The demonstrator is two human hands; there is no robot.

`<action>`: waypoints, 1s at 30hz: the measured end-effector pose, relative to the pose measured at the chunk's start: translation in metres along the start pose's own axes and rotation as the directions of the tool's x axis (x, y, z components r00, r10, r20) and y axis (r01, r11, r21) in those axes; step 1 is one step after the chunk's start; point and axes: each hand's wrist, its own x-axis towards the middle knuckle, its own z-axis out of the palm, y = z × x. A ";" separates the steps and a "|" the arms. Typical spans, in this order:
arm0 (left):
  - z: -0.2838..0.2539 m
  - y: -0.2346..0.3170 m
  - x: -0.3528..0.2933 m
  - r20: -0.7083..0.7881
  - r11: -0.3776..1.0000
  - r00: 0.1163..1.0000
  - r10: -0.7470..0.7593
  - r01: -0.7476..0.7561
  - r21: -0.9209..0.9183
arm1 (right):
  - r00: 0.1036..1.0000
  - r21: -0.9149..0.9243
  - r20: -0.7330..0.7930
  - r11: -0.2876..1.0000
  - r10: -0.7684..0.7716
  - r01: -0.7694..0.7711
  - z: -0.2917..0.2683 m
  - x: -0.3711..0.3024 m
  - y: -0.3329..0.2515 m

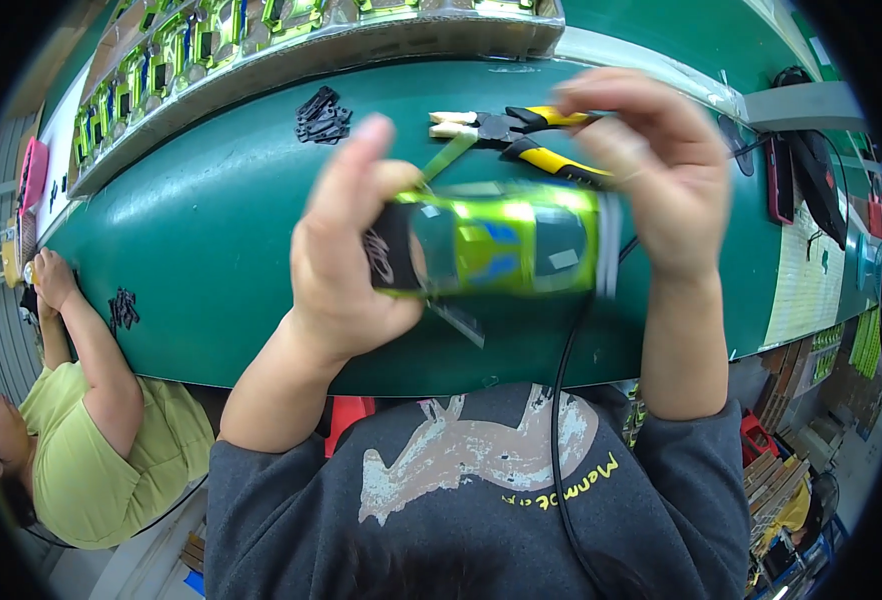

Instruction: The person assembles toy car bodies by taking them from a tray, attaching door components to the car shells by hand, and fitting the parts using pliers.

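A bright green toy car body [491, 240] with a black end and blue marks is in my left hand [346, 240]. My thumb and fingers close round its black end, and the car is slightly blurred. Clear tape-like strips [458, 322] stick out beside it. My right hand [666, 170] hovers past the car's grey far end, fingers bent and apart from the thumb, with nothing visible in them; it is blurred too. Pliers [496, 128] with yellow and black handles and pale-covered jaws lie on the table just beyond the car, their handles near my right fingers.
Small black parts lie in a far pile [323, 117] and a left pile [123, 309] on the green table [201, 220]. A long box [411, 45] of green car bodies runs along the back. At left sits a co-worker [111, 440]. A black cable [564, 370] hangs before me.
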 end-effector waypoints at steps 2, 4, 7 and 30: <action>-0.007 0.003 0.007 -0.043 0.981 0.995 -0.088 0.094 0.172 | 0.995 -0.167 -0.076 0.985 -0.061 0.047 -0.021 -0.008 -0.020; -0.009 -0.001 0.004 -0.093 0.950 0.984 -0.149 0.168 0.263 | 0.958 -0.301 0.253 0.931 -0.132 0.207 -0.007 -0.015 -0.033; -0.006 0.001 0.005 -0.131 0.939 0.979 -0.159 0.190 0.288 | 0.936 -0.431 0.292 0.847 -0.195 0.311 0.042 -0.021 -0.022; 0.000 0.004 0.001 0.155 0.986 0.987 -0.037 0.011 0.169 | 0.946 -0.773 0.325 0.580 0.016 0.256 0.029 -0.010 -0.032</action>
